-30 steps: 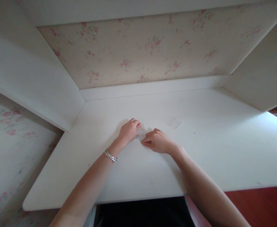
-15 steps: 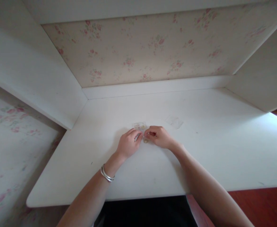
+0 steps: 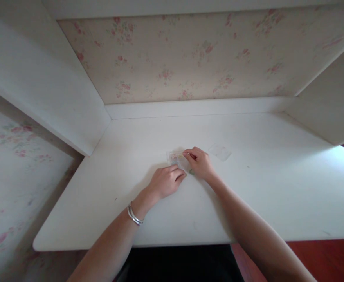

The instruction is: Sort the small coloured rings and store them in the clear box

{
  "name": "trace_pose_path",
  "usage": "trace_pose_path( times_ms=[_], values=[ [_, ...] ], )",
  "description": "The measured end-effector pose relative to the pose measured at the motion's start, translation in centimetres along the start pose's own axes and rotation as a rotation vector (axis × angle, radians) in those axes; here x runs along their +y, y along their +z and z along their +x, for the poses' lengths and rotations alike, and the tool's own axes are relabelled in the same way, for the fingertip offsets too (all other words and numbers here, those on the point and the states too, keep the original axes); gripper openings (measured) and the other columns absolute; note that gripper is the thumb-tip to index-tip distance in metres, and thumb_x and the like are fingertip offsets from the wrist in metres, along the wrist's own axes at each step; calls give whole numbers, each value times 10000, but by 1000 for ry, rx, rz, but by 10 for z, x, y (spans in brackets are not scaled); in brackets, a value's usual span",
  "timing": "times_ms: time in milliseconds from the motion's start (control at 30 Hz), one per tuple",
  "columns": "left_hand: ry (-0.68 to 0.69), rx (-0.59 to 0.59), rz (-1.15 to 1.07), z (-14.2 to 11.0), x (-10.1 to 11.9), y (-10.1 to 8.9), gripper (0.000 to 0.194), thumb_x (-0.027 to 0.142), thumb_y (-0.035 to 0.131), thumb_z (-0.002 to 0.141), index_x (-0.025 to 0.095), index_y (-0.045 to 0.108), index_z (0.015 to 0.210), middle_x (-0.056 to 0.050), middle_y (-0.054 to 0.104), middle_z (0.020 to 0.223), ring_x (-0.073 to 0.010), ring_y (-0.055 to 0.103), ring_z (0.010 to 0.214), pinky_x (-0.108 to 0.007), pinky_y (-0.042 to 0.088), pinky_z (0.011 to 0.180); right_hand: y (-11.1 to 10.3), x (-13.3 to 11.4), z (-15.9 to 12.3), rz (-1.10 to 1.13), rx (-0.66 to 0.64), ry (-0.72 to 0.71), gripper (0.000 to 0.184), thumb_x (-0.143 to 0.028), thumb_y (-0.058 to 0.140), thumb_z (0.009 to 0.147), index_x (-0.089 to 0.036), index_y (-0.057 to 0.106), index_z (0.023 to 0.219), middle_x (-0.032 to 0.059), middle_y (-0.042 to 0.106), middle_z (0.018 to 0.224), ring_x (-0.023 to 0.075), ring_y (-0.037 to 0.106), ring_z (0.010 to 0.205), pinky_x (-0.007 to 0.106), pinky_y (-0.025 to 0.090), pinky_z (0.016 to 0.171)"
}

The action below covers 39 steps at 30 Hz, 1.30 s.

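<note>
A small clear plastic case (image 3: 173, 156) lies on the white desk, with little round pieces in it. My right hand (image 3: 200, 162) is over the case's right side, its thumb and finger pinched together. What they hold, if anything, is too small to make out. Close below the case, my left hand (image 3: 166, 182) rests with its thumb and fingertips drawn together at the desk. A tiny thing seems to be at those tips, but its kind does not show. A small greenish round piece (image 3: 191, 171) lies between the hands, by the right palm.
To the right of my right hand lies a clear flat plastic piece (image 3: 220, 152), like a lid. The white desk (image 3: 271, 188) has a panelled back wall with flowered paper (image 3: 201, 62) and side panels at left and right. A silver bracelet (image 3: 135, 214) circles my left wrist.
My right hand has moved up over the case. My left hand has shifted slightly down and right, away from the right fingertips. The view has tilted a little.
</note>
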<state>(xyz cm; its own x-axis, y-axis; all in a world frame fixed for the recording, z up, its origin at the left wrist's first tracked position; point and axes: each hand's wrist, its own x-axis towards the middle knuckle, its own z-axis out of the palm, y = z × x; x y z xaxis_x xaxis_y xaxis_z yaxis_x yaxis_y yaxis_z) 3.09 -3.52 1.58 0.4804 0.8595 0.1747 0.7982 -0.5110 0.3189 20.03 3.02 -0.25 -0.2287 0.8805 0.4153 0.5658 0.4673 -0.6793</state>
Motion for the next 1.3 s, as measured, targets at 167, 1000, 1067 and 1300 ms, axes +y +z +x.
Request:
trace_pose_path(
  times_ms=[167, 1000, 1067, 1300],
  values=[
    [1, -57, 51, 0, 1, 3, 279, 344, 397, 941, 271, 663, 975, -13, 658, 909, -172, 634, 819, -274, 470, 661, -3, 1, 2, -31, -15, 27, 205, -299, 519, 871, -211, 705, 866, 3, 566, 698, 116, 510, 622, 241, 375, 605],
    [-110, 295, -282, 17, -17, -2, 223, 305, 467, 922, 182, 653, 906, -32, 625, 851, -127, 572, 787, -234, 451, 723, -39, -11, -18, -207, -534, -275, 196, -255, 584, 821, -267, 702, 665, -21, 589, 622, 111, 510, 625, 270, 300, 685],
    [-117, 300, -262, 23, -18, -2, 223, 301, 470, 919, 182, 659, 913, -29, 626, 841, -127, 571, 781, -234, 450, 724, -37, -13, -19, -250, -553, -301, 227, -247, 574, 827, -251, 677, 625, -18, 590, 629, 118, 513, 648, 282, 291, 710],
    [-153, 272, -149, 53, -25, 3, 199, 268, 491, 894, 197, 677, 909, -33, 632, 892, -145, 581, 814, -251, 451, 757, -33, -15, -21, -271, -583, -309, 197, -188, 526, 845, -241, 670, 720, 1, 641, 737, 142, 543, 725, 298, 283, 721]
  ],
)
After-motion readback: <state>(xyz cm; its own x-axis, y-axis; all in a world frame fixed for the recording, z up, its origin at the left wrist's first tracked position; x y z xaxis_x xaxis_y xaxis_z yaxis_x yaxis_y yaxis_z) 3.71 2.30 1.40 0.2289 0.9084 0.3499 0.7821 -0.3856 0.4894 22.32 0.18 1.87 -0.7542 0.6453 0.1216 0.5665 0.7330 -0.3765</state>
